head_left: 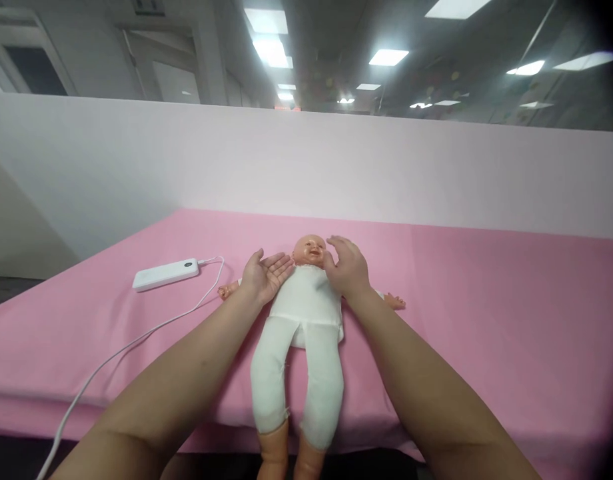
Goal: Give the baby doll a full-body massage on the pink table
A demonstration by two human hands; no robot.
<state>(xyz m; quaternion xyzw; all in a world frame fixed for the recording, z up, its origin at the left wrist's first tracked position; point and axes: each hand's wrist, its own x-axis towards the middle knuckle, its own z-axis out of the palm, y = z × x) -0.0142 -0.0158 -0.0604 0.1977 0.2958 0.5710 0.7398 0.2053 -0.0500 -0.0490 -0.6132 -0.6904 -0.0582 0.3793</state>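
A baby doll (306, 293) with a white cloth body lies on its back on the pink-covered table (466, 307). Its head (309, 249) points away from me, its arms are spread, and its bare lower legs reach past the near edge. My left hand (266, 276) is palm up beside the doll's shoulder, fingers stretched toward the neck and holding nothing. On the other side, my right hand (348, 267) curves next to the doll's cheek, thumb near the chin and fingers apart. Whether either hand touches the doll is hard to tell.
A white power bank (166, 275) lies left of the doll. Its white cable (151, 331) runs across the cloth and off the near left edge. Behind the table stands a low white wall (306, 167) with a glass pane above it reflecting ceiling lights.
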